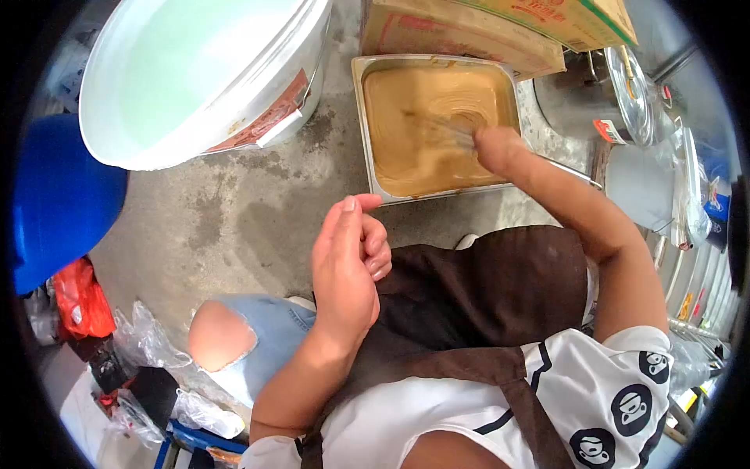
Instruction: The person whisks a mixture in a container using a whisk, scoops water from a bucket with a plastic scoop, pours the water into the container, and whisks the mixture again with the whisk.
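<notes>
A deep rectangular metal pan (360,129) on the floor holds a thick, smooth tan-brown mixture (406,160) with swirl marks on its surface. My right hand (500,151) is closed around what looks like a whisk (441,125). Its working end is in the mixture and smeared by motion. A thin metal handle (570,169) extends beyond the hand over the pan's right rim. In front of the pan's near left corner, my left hand (349,258) is raised with its fingers curled in. Nothing shows in it; whether its index finger touches the rim cannot be told.
A large white bucket (273,86) of pale greenish liquid stands at left, beside a blue barrel (62,199). Cardboard boxes (469,31) sit behind the pan. A lidded metal pot (574,98) is at right. Plastic bags (148,340) lie lower left.
</notes>
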Demonstrator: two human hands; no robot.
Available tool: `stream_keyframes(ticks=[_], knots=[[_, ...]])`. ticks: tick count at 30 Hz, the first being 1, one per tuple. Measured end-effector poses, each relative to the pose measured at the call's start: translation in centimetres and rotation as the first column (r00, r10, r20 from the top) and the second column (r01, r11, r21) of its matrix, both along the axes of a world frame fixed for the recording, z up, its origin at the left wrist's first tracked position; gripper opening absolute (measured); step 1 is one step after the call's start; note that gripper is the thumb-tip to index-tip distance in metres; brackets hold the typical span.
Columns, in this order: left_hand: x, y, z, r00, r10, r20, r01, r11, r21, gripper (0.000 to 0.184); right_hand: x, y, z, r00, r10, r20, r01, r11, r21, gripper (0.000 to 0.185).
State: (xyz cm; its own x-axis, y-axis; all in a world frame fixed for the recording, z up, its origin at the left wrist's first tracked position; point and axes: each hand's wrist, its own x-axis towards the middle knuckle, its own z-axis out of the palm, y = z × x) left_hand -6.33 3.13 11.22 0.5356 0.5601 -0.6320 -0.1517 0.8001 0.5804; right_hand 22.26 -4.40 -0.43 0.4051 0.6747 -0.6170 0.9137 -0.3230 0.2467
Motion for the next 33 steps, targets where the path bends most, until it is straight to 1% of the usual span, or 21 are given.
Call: stream_keyframes(ticks=[1, 2, 4, 5, 7, 9, 13, 15, 16, 18, 19, 21, 22, 23, 25, 26, 27, 29, 30, 32, 33], knots=[[0.0, 0.2, 0.2, 1.0, 0.022, -0.007, -0.022, 1.0, 0.016, 0.033, -0.6, -0.2, 0.3, 0.999, 0.039, -0.038, -0.039, 0.999, 0.009, 0.016], [0.0, 0.4, 0.3, 0.999, 0.045, -0.012, -0.045, 0.999, 0.029, 0.033, 0.2, -0.3, 0.9, 0.999, 0.043, -0.031, -0.042, 0.999, 0.007, 0.016], [-0.2, 0.7, 0.1, 0.998, 0.061, -0.002, -0.061, 0.997, 0.042, 0.031, 3.0, -1.0, 2.9, 0.991, 0.124, 0.058, -0.118, 0.988, -0.097, 0.014], [-0.3, 0.6, -0.1, 0.997, 0.075, -0.004, -0.074, 0.996, 0.059, 0.029, 3.6, -1.2, 4.1, 0.982, 0.139, 0.125, -0.134, 0.99, -0.051, 0.015], [-0.4, 0.5, -0.2, 0.998, 0.064, -0.006, -0.064, 0.997, 0.034, 0.032, 4.6, -1.6, 6.0, 0.969, 0.147, 0.198, -0.161, 0.985, 0.06, 0.012], [-0.5, 0.4, -0.1, 0.999, 0.043, 0.021, -0.044, 0.999, 0.021, 0.033, 5.2, -1.5, 7.4, 0.957, 0.102, 0.273, -0.131, 0.987, 0.089, 0.01], [-0.7, 0.5, 0.5, 0.999, 0.052, 0.013, -0.052, 0.999, 0.0, 0.033, 6.5, -1.7, 6.7, 0.948, 0.097, 0.305, -0.113, 0.993, 0.038, 0.011], [-1.0, 0.8, 0.6, 0.997, 0.071, 0.024, -0.072, 0.997, 0.014, 0.033, 6.5, -1.9, 6.0, 0.932, 0.188, 0.31, -0.15, 0.978, -0.143, 0.013], [-1.3, 0.9, 0.7, 0.997, 0.075, 0.022, -0.075, 0.997, 0.008, 0.033, 5.9, -1.7, 6.1, 0.932, 0.193, 0.307, -0.154, 0.977, -0.148, 0.013], [-1.8, 1.1, 0.9, 0.996, 0.079, 0.042, -0.08, 0.997, 0.015, 0.033, 4.3, -2.0, 6.2, 0.916, 0.348, 0.199, -0.263, 0.897, -0.355, 0.016], [-2.0, 1.1, 0.9, 0.996, 0.082, 0.038, -0.083, 0.996, 0.015, 0.033, 3.7, -2.2, 6.2, 0.916, 0.351, 0.196, -0.267, 0.896, -0.354, 0.016], [-2.5, 1.1, 0.9, 0.995, 0.095, 0.04, -0.095, 0.995, 0.017, 0.033, 2.3, -2.7, 6.1, 0.945, 0.312, 0.095, -0.247, 0.875, -0.416, 0.017], [-2.7, 1.1, 0.9, 0.995, 0.091, 0.034, -0.092, 0.996, 0.02, 0.033, 1.7, -3.1, 6.2, 0.972, 0.221, 0.073, -0.178, 0.907, -0.381, 0.015], [-2.8, 1.0, 0.8, 0.996, 0.086, 0.032, -0.087, 0.996, 0.009, 0.033, 1.6, -3.6, 5.0, 0.974, 0.218, 0.069, -0.176, 0.909, -0.378, 0.015], [-3.0, 0.9, 0.8, 0.996, 0.08, 0.038, -0.08, 0.997, 0.005, 0.034, 1.8, -5.3, 1.8, 0.997, 0.017, -0.074, -0.042, 0.935, -0.351, 0.014], [-3.1, 0.7, 0.7, 0.997, 0.062, 0.048, -0.061, 0.998, -0.008, 0.034, 0.9, -5.0, 1.3, 0.986, -0.041, -0.164, -0.01, 0.954, -0.3, 0.02], [-3.1, 0.6, 0.6, 0.997, 0.044, 0.056, -0.043, 0.999, -0.02, 0.033, -0.2, -4.6, 0.7, 0.962, -0.093, -0.258, 0.027, 0.968, -0.25, 0.027], [-3.1, 0.6, 0.5, 0.998, 0.051, 0.04, -0.05, 0.999, -0.013, 0.034, -2.4, -3.1, 0.6, 0.872, -0.228, -0.433, 0.22, 0.973, -0.07, 0.028], [-3.1, 0.6, 0.5, 0.998, 0.058, 0.021, -0.058, 0.998, -0.014, 0.034, -3.1, -2.2, 0.5, 0.872, -0.228, -0.433, 0.225, 0.973, -0.06, 0.028], [-2.9, 0.6, 0.8, 0.998, 0.059, 0.007, -0.059, 0.998, 0.007, 0.034, -3.9, -0.2, 0.5, 0.75, -0.445, -0.489, 0.404, 0.894, -0.194, 0.029], [-2.9, 0.6, 0.9, 0.998, 0.064, -0.01, -0.064, 0.998, 0.01, 0.034, -3.7, 0.1, 0.9, 0.754, -0.435, -0.492, 0.4, 0.898, -0.182, 0.029]])
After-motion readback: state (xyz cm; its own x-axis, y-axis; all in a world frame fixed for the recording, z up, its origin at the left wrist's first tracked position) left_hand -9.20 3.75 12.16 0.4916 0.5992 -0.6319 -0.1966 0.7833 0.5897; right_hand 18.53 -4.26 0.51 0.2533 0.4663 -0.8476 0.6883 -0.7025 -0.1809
